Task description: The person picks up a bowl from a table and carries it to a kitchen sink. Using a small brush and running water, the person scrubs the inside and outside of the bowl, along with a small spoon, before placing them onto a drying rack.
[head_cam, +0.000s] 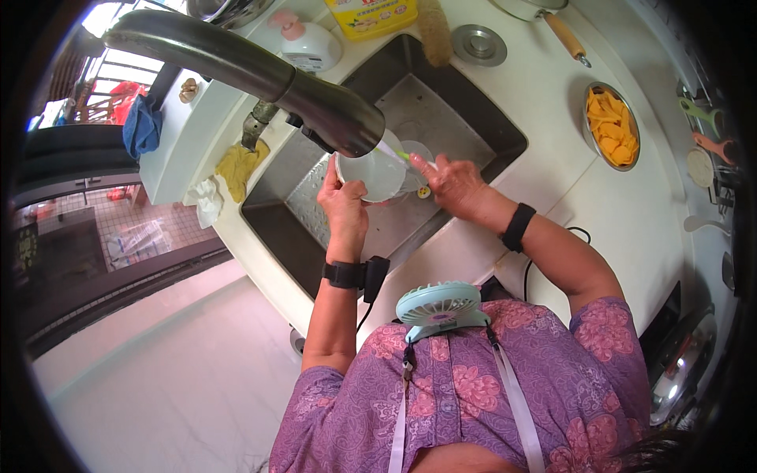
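Note:
My left hand point(344, 204) grips the rim of a translucent white bowl point(372, 175), tilted under the faucet's spray head point(362, 131). Water runs from the faucet towards the bowl. My right hand point(454, 184) holds a slim utensil with a green and white handle point(403, 155), which reaches over the bowl; its working end is hard to make out. Below both hands lies the dark steel sink point(473, 115), wet on its floor. Another clear container and a small round yellow-patterned thing point(423, 192) show between my hands, partly covered.
Around the sink stand a pump bottle point(310, 47), a yellow package point(372, 18), a brown scrubber point(436, 35), a sink strainer point(479, 45) and a yellow cloth point(239, 168). Further right are a metal bowl of orange slices point(612, 127) and a wooden-handled pan point(565, 35).

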A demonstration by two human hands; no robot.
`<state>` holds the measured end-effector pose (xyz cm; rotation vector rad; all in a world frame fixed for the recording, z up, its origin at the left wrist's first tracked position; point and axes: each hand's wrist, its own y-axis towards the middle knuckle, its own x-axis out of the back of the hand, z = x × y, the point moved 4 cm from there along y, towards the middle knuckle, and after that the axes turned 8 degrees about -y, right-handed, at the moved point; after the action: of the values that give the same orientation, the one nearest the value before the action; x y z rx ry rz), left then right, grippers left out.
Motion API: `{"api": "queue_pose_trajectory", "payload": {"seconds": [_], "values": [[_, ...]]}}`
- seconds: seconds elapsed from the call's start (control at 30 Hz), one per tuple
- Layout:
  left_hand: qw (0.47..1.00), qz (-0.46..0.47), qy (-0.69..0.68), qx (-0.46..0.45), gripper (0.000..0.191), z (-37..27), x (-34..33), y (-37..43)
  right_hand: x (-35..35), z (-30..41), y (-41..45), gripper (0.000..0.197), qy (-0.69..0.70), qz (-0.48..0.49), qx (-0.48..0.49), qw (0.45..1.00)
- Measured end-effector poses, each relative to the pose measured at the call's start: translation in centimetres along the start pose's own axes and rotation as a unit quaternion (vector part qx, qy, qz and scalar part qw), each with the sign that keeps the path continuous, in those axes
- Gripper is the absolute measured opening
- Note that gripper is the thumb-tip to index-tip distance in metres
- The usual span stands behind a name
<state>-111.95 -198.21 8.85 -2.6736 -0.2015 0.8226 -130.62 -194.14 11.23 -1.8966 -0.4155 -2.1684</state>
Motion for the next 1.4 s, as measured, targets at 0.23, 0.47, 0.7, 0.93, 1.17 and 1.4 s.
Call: {"api": "queue_pose_trajectory", "payload": {"seconds": [0.23, 0.47, 0.7, 0.93, 1.17, 1.4], "values": [[0.987, 0.014, 0.079, -0.142, 0.066, -1.6, 0.2, 0.0, -1.2, 3.2, -2.9, 0.05, 0.32, -0.006, 0.087, 0.943], [0.972, 0.02, 0.13, -0.195, 0.061, -2.0, 0.2, -0.5, 0.1, -1.3, -2.7, 0.057, 0.042, -0.049, 0.021, 0.998], [0.977, -0.011, 0.101, -0.19, 0.061, -1.6, 0.7, -0.3, -1.2, 2.7, -4.6, 0.06, 0.305, -0.058, 0.094, 0.946], [0.991, 0.012, 0.08, -0.105, 0.058, -1.6, -0.5, -1.3, 0.6, -0.1, -1.4, 0.056, 0.028, -0.025, -0.007, 0.999], [0.983, -0.016, 0.05, -0.174, 0.059, -2.6, 0.1, -0.5, 0.8, 4.4, -3.8, 0.048, 0.393, -0.032, 0.075, 0.916], [0.986, 0.03, 0.117, -0.114, 0.054, -2.7, 0.9, -0.3, 1.6, -3.0, -2.1, 0.064, -0.034, -0.085, 0.054, 0.994]]}}
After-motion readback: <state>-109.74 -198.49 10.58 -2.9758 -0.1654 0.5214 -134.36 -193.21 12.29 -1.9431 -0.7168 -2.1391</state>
